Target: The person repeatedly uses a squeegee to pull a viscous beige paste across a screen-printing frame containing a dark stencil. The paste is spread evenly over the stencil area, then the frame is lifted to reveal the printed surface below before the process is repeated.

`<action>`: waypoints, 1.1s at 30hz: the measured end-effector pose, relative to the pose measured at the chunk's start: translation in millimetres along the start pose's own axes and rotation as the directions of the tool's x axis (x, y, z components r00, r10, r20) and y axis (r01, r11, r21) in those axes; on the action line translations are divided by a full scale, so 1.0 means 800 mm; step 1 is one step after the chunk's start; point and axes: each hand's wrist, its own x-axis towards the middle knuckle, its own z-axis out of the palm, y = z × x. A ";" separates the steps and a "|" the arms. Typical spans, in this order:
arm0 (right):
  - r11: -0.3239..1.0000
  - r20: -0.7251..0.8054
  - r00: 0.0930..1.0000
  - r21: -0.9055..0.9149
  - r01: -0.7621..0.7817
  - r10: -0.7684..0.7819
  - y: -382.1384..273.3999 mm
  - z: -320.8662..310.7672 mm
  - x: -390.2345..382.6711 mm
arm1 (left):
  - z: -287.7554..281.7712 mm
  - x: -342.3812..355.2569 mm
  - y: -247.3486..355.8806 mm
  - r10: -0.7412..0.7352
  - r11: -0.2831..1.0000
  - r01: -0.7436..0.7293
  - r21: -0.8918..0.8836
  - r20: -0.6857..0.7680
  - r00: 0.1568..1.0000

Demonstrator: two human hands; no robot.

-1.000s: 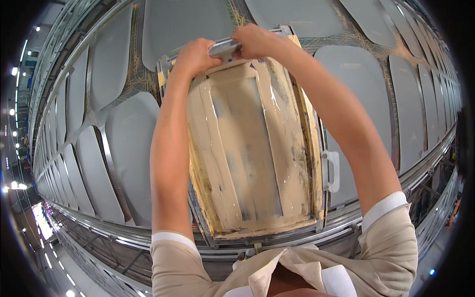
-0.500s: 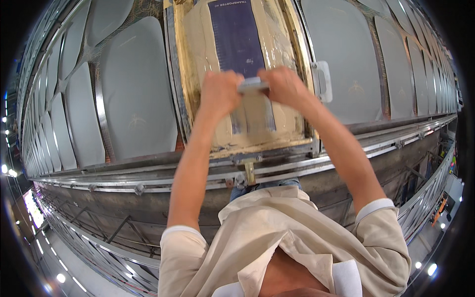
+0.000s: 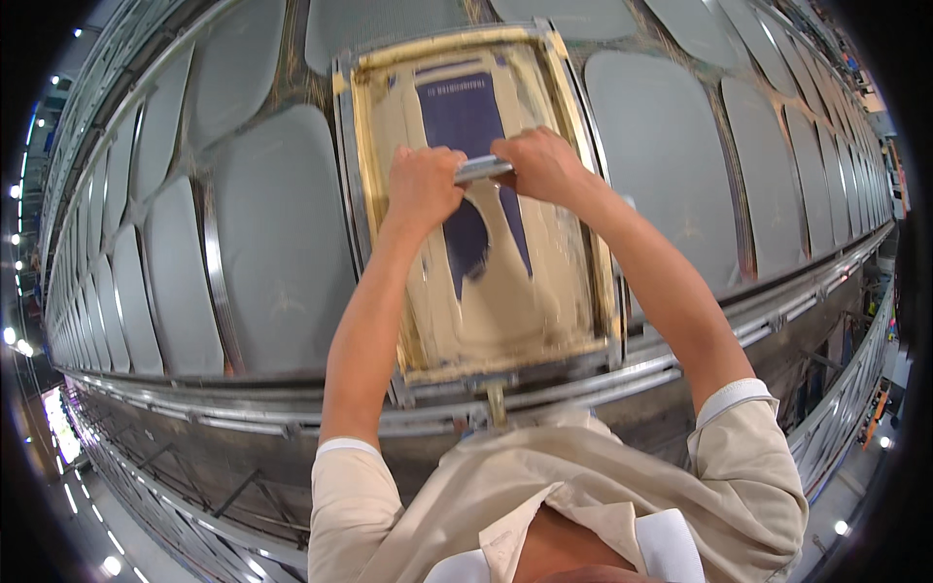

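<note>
A rectangular printing screen (image 3: 573, 291) with a yellowed, paste-smeared frame lies in front of me. Its middle has a dark blue panel (image 3: 462, 117), partly covered by wet beige ink (image 3: 510, 316). Across it, about halfway up, is a squeegee with a pale metallic handle (image 3: 483, 169); its blade is hidden. My left hand (image 3: 426, 183) has its fingers wrapped round the squeegee's left end. On the right end, my right hand (image 3: 544, 167) is closed in the same way. Ink lies smeared and pooled on the near side of the squeegee.
Grey flat panels (image 3: 282, 223) lie in rows to the left, with more grey panels (image 3: 671, 175) to the right and beyond the screen. A metal rail (image 3: 224, 420) runs along the near table edge, close to my body. A small bracket (image 3: 497, 403) sticks out below the screen.
The squeegee has moved away from me, toward the screen's far end, with both hands still on it. More of the screen's near part shows now, and the whole view has shifted.
</note>
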 end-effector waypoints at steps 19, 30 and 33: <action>0.996 0.046 0.996 0.037 -0.082 0.080 0.098 -0.015 0.175 | -0.011 0.176 -0.098 -0.134 0.991 0.135 -0.008 0.071 0.988; 0.997 0.116 0.993 0.057 -0.043 0.036 -0.111 0.048 -0.208 | 0.048 -0.209 0.115 0.009 0.985 -0.027 -0.170 -0.103 0.995; 0.959 0.186 0.982 0.282 -0.031 -0.023 -0.121 0.022 -0.235 | 0.041 -0.246 0.145 -0.024 0.994 0.014 -0.109 -0.086 0.996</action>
